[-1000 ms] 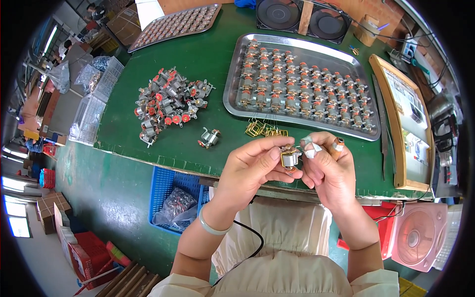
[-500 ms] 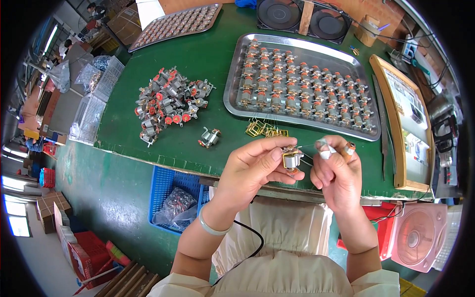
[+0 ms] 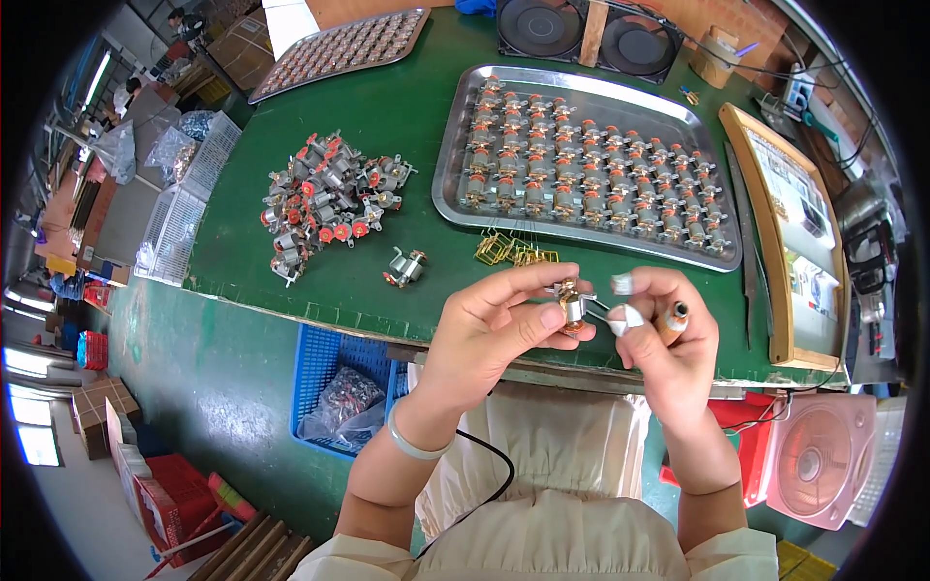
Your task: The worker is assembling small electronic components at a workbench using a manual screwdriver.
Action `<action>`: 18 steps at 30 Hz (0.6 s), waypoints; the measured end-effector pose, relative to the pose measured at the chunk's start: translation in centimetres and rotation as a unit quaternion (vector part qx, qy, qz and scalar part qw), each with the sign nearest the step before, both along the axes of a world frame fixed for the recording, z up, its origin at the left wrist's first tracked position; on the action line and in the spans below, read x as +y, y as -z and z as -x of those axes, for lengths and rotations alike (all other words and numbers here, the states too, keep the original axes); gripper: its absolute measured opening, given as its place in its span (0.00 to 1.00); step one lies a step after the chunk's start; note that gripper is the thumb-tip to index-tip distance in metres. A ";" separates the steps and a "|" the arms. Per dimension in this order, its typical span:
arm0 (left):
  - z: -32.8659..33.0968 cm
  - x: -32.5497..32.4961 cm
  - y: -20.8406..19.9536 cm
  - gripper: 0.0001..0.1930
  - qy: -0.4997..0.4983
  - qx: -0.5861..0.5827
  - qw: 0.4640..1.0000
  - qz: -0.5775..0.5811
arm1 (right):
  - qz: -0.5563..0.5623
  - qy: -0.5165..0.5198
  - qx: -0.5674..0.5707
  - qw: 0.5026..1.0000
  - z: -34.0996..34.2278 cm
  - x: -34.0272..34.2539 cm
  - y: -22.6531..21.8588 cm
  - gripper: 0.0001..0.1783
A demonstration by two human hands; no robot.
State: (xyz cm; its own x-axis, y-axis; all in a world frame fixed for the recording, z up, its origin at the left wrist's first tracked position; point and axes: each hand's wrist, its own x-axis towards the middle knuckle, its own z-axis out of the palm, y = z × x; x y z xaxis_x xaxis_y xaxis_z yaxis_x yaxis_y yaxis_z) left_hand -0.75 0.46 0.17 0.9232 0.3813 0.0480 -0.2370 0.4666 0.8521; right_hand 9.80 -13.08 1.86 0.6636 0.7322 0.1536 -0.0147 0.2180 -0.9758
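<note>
My left hand [image 3: 499, 334] pinches a small motor [image 3: 574, 308] between thumb and fingers, a grey metal body with coppery parts above and below. Wrapped round a tool with a brown, dark-ended handle [image 3: 672, 323] are the lower fingers of my right hand [image 3: 668, 334]. Its taped thumb and forefinger are spread apart, with white wraps on their tips. Thin metal prongs [image 3: 598, 308] show between the motor and my right thumb; whether they belong to that tool I cannot tell. Behind my hands lie several yellow wire frames [image 3: 513, 250]. One loose motor [image 3: 405, 267] rests to their left.
A metal tray [image 3: 450, 184] holds rows of similar motors; a second filled tray [image 3: 339, 53] stands far left. Left on the green table is a motor pile [image 3: 329, 194]. Two black fans [image 3: 635, 46] stand at the back, a wooden frame [image 3: 783, 242] at right, a blue crate [image 3: 310, 378] below.
My right thumb and forefinger, pinched together before near a fine strand by the motor, have parted. The brown handle has tilted in my palm, and the motor has turned slightly in my left hand.
</note>
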 end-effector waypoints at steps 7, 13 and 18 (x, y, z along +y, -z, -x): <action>0.4 0.1 0.0 0.18 0.014 -0.028 1.000 0.001 | -0.026 -0.020 -0.149 0.988 0.3 0.7 0.7 0.12; 0.3 -0.2 -0.4 0.19 -0.022 -0.018 0.999 -0.019 | -0.035 -0.015 -0.175 0.984 0.3 0.8 0.6 0.11; 0.4 0.0 -0.3 0.17 -0.006 -0.019 1.000 -0.021 | -0.018 0.007 -0.159 0.987 0.6 1.2 0.6 0.11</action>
State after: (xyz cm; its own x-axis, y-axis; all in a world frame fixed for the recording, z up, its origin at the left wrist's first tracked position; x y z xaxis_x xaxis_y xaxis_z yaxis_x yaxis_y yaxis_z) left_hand -1.17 0.45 0.51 0.9156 0.3898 0.0982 -0.2744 0.4277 0.8612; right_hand 9.22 -11.89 1.26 0.5875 0.7137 0.3815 0.2951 0.2500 -0.9222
